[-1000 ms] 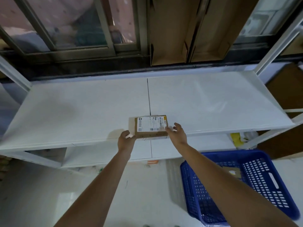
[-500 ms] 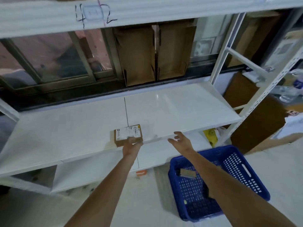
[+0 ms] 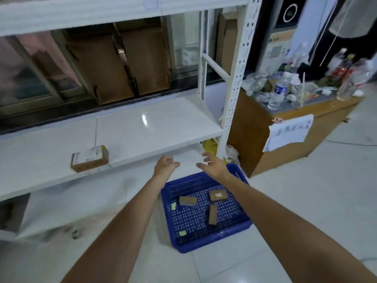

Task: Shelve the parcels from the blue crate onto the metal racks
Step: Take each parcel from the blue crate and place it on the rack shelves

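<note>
A small brown parcel with a white label [image 3: 89, 158] lies alone near the front edge of the white metal rack shelf [image 3: 142, 127]. The blue crate [image 3: 240, 225] stands on the floor below and to the right, holding three brown parcels [image 3: 217, 195] and a few small yellow bits. My left hand [image 3: 164, 165] and my right hand [image 3: 213, 165] hover side by side above the crate's far end, fingers loosely spread, holding nothing. Both are well to the right of the shelved parcel.
The rack's perforated white upright [image 3: 234, 82] rises just behind my right hand. A wooden counter [image 3: 265, 127] cluttered with bottles and cups stands to the right. Folded cardboard [image 3: 126, 64] leans against the window behind the rack. A lower shelf [image 3: 77, 203] sits beneath.
My left hand has let go of the labelled parcel, which stays on the shelf. Both hands have swung right to above the blue crate, and my view has turned right and down.
</note>
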`<action>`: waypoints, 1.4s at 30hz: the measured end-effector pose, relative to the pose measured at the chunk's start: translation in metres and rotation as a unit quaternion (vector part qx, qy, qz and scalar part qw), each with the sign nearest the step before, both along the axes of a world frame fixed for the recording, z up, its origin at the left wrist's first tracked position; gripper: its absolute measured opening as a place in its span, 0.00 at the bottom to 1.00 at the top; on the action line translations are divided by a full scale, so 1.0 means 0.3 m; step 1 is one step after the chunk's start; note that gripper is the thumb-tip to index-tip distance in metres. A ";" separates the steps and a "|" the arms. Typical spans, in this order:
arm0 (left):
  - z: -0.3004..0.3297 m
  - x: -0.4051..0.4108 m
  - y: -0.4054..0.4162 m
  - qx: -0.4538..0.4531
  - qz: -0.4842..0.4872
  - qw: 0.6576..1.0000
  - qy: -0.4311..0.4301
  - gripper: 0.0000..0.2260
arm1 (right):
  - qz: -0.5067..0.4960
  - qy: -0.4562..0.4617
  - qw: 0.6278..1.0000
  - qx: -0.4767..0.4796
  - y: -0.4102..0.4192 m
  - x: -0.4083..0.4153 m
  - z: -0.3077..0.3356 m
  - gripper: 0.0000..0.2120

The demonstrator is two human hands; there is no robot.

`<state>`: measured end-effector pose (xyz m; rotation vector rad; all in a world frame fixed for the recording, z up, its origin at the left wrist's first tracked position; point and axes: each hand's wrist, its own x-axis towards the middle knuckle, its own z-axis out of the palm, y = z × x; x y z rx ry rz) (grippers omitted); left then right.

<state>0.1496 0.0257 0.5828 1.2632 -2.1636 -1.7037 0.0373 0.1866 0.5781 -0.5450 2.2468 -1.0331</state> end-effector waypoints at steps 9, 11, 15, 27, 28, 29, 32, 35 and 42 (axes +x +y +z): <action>-0.068 -0.205 0.260 0.029 -0.031 0.999 -0.031 0.20 | -0.011 -0.020 0.999 0.023 0.226 -0.213 -0.044 0.27; -0.076 -0.231 0.261 0.026 -0.040 0.998 -0.031 0.20 | -0.010 -0.017 1.000 0.021 0.234 -0.225 -0.050 0.26; -0.092 -0.338 0.226 0.020 -0.040 0.998 -0.043 0.20 | 0.014 -0.006 0.999 0.035 0.219 -0.300 -0.077 0.25; -0.266 -0.518 0.214 0.023 0.008 0.995 -0.097 0.20 | 0.074 -0.046 0.995 0.040 0.154 -0.536 -0.244 0.25; -0.294 -0.527 0.224 0.026 0.015 0.994 -0.106 0.18 | 0.082 -0.050 0.994 0.045 0.160 -0.559 -0.278 0.25; -0.324 -0.536 0.237 0.019 0.016 0.993 -0.117 0.15 | 0.092 -0.053 0.993 0.051 0.168 -0.583 -0.319 0.25; -0.456 -0.589 0.265 -0.039 -0.031 0.981 -0.188 0.07 | 0.112 -0.061 0.989 0.070 0.198 -0.668 -0.477 0.26; -0.639 -0.626 0.282 -0.054 -0.055 0.968 -0.239 0.15 | 0.109 -0.062 0.988 0.086 0.234 -0.727 -0.650 0.25; -1.199 -0.632 0.377 0.076 0.059 0.970 -0.225 0.17 | 0.156 -0.076 0.976 0.130 0.277 -0.763 -1.211 0.24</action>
